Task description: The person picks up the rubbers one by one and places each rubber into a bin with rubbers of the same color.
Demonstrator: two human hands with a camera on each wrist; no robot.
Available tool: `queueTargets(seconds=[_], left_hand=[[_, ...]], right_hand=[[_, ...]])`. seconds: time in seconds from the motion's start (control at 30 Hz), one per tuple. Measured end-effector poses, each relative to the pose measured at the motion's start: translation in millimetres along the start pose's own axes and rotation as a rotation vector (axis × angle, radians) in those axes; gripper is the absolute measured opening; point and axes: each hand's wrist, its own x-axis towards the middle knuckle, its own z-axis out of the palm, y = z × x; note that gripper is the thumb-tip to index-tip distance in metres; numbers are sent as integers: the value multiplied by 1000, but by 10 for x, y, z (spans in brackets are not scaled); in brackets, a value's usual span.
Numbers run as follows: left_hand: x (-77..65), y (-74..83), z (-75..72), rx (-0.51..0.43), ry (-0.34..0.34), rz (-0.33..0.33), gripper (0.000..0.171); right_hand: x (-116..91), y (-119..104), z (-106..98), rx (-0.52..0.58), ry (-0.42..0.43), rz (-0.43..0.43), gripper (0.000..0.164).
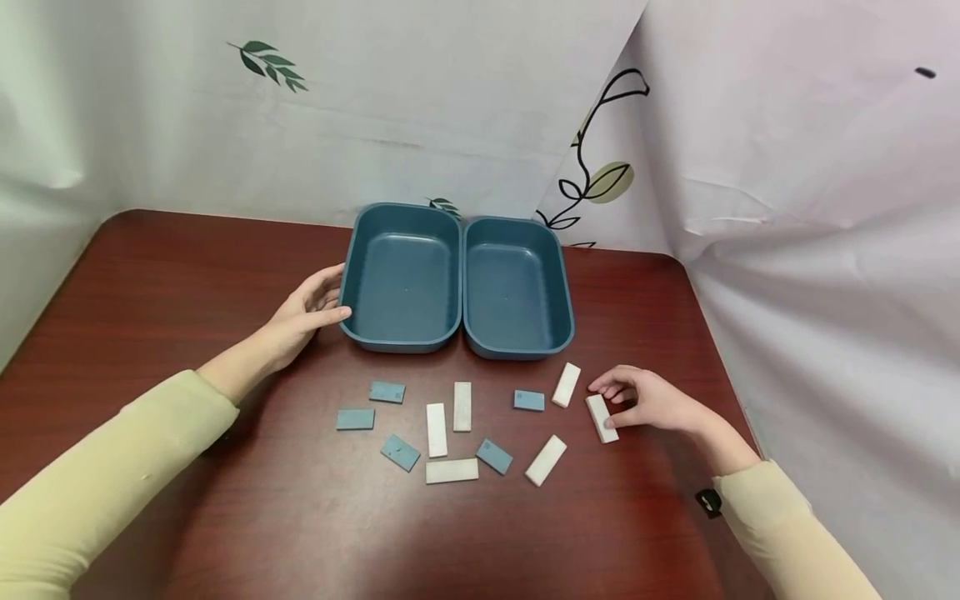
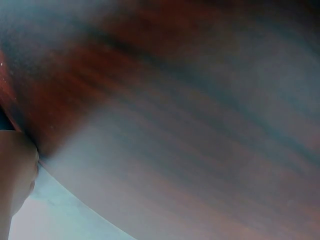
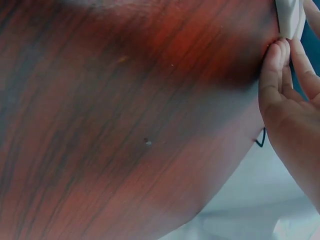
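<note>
On the left, my left hand (image 1: 303, 317) holds the left blue bin (image 1: 347, 321) at its side, thumb at the rim and fingers along the outer wall. In the left wrist view only part of that hand (image 2: 17, 170) shows. At the right, my right hand (image 1: 648, 402) pinches a white rectangular block (image 1: 597, 410) between thumb and fingers, low at the tabletop. The right wrist view shows the hand (image 3: 295, 105) with the white block (image 3: 287, 17) at its fingertips. Near it lie another white block (image 1: 566, 384) and a blue block (image 1: 528, 400).
A second blue bin (image 1: 517, 353) stands against the first; neither has blocks inside. Several white blocks (image 1: 452, 471) and several blue blocks (image 1: 401, 452) lie scattered in front, flat on the brown table (image 1: 300, 517). A patterned white cloth (image 1: 420, 100) hangs behind.
</note>
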Motion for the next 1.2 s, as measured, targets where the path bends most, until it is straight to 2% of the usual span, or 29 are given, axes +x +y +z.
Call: queueTargets(seconds=[0.27, 0.57, 0.7, 0.97, 1.2], left_hand=[[3, 6, 6, -10, 1, 9, 70], [-8, 2, 19, -8, -1, -4, 71], [-5, 2, 21, -4, 1, -5, 71], [-1, 15, 23, 9, 6, -9, 71], [-4, 15, 20, -1, 4, -5, 70]], right_hand=[[-8, -37, 49, -103, 33, -14, 43], [-11, -59, 53, -145, 19, -27, 41], [-3, -53, 51, -108, 3, -10, 40], [9, -83, 89, 95, 2, 47, 40], [15, -104, 99, 92, 33, 106, 35]])
